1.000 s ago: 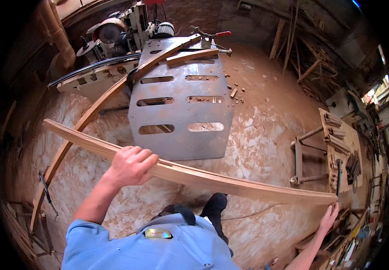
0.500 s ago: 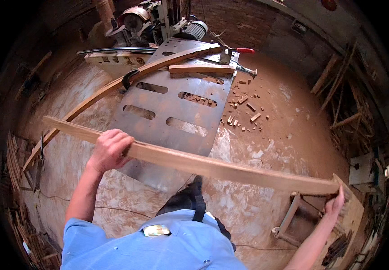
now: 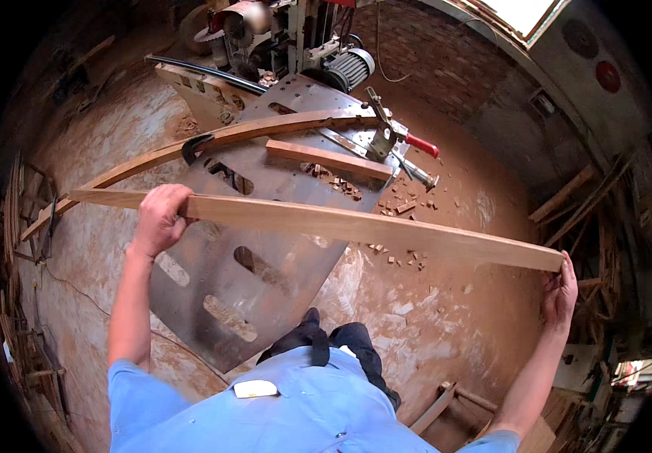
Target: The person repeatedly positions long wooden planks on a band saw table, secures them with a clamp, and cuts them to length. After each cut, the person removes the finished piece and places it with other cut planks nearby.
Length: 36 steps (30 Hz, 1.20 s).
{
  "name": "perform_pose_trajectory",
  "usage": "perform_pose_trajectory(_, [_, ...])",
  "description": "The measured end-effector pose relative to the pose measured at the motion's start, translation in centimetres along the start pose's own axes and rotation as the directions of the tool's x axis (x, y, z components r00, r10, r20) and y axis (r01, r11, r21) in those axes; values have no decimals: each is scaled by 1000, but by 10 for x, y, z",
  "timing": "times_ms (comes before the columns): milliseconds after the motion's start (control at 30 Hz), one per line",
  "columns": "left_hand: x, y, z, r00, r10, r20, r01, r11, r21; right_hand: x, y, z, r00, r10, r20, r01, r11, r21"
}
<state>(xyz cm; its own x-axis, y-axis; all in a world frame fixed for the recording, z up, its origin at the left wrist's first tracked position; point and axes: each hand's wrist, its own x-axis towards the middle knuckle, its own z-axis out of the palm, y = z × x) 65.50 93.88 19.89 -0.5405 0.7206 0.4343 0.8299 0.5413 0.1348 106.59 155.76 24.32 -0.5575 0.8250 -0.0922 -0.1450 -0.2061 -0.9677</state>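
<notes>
I hold a long, slightly curved pale wooden board (image 3: 356, 226) level in front of me. My left hand (image 3: 161, 217) grips it near its left end. My right hand (image 3: 561, 293) cups its far right end. The board hangs over a grey metal machine table (image 3: 265, 257) with oblong slots. On that table lie another long curved wooden strip (image 3: 212, 140) and a short straight wooden block (image 3: 329, 160), beside a clamp with a red handle (image 3: 416, 143).
A woodworking machine with a motor (image 3: 341, 68) stands at the table's far end. Sawdust and small offcuts (image 3: 409, 257) cover the floor on the right. Stacked timber (image 3: 582, 204) leans at the right, more wood pieces at the left wall (image 3: 35, 219).
The board has lifted and swung toward the machine, now lying across the metal table. My view has turned so the table is nearer and more central.
</notes>
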Motion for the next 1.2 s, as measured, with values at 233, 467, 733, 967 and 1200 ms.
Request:
perform_pose_trajectory(233, [77,-22,13,983,-185,-10,184,970,159,178,24,76,993,29,118,-31,999,16])
perform_pose_trajectory(467, [187,-49,33,941,-327,91,278,896,345,350,58,144,977,110,182,-119,992,42])
perform_pose_trajectory(733, [231,-98,82,854,-507,120,413,799,438,461,118,218,945,196,261,-230,967,105])
perform_pose_trajectory(967, [236,-142,140,712,-662,233,534,726,434,486,176,270,946,277,166,-279,960,-10])
perform_pose_trajectory(1200, [236,-182,186,630,-682,372,538,728,425,518,227,288,902,417,113,-414,909,-42])
